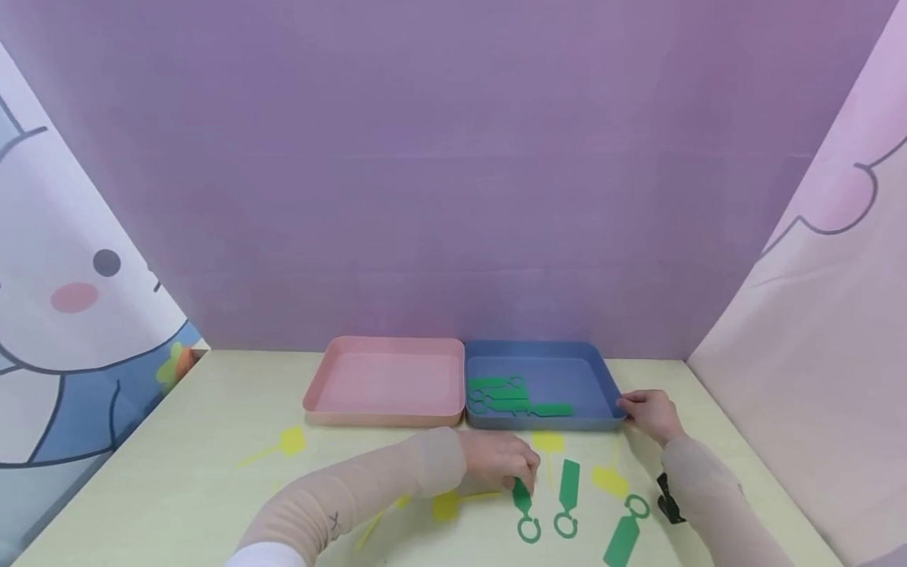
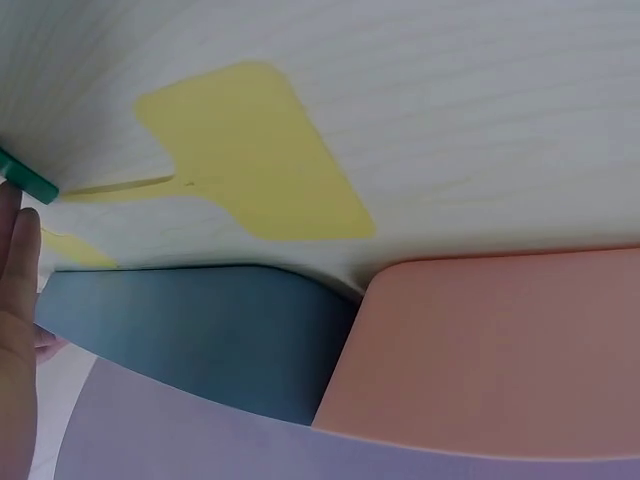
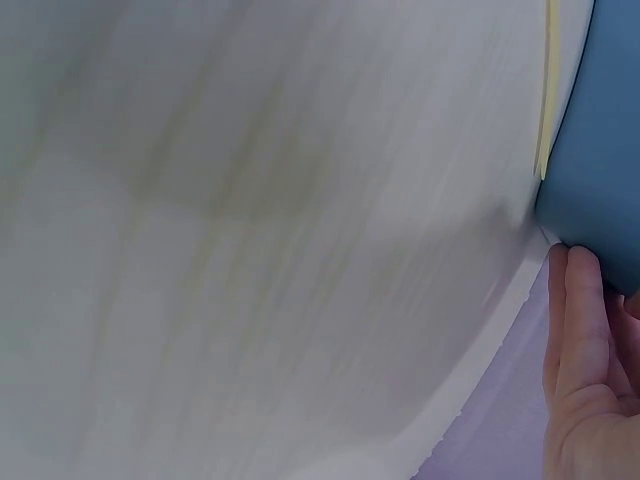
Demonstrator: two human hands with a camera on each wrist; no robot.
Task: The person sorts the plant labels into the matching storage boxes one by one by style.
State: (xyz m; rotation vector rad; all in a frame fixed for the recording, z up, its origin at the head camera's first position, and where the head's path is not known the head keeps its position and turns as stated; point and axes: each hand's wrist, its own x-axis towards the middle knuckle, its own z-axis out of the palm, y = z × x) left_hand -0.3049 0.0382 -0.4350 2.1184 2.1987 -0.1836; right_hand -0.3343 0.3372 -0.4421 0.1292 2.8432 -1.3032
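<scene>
With its fingertips, my left hand [image 1: 499, 459] pinches the upper end of a green tag with a ring at its foot [image 1: 523, 504]. In the left wrist view, the end of this tag [image 2: 28, 178] shows at the fingertips. My right hand [image 1: 652, 413] holds the right rim of the blue tray [image 1: 602, 378], thumb and fingers on its edge. Several green ring tags [image 1: 506, 395] lie in that tray toward its left side. Two more stay on the table: one green tag [image 1: 569, 487] right of my left hand, another green tag [image 1: 623, 539] farther right.
A pink tray [image 1: 393, 376] stands against the blue one's left side. Yellow tags with thin tails lie about the table, such as a yellow tag [image 1: 292, 441] at left and a yellow tag [image 1: 611, 479] at right. A black object [image 1: 669, 500] sits beside my right forearm. A purple backdrop [image 1: 453, 173] rises behind.
</scene>
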